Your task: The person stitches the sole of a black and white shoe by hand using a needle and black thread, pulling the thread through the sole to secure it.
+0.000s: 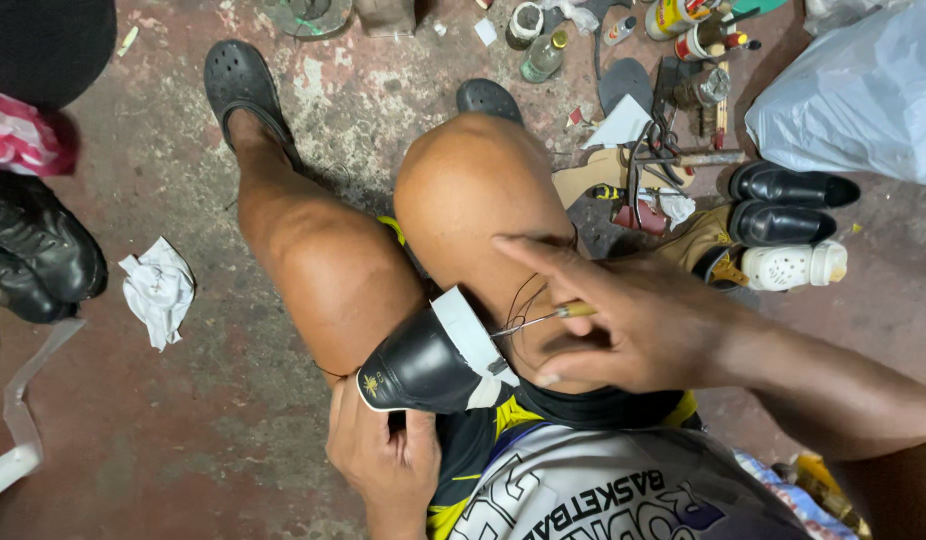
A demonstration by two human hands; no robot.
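— Black leather shoe (420, 366), white sole uppermost, wedged between the knees at six o'clock; left hand (383, 458) cupped beneath it.

— And the right hand (638, 320)?

— Fingers pressed together, pinching a stitching awl (543, 317) at the sole, dark thread (520, 300) looping nearby.

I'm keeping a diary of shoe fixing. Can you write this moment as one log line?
left hand: grips black shoe between knees | right hand: holds awl at white sole edge | thread: dark, loose
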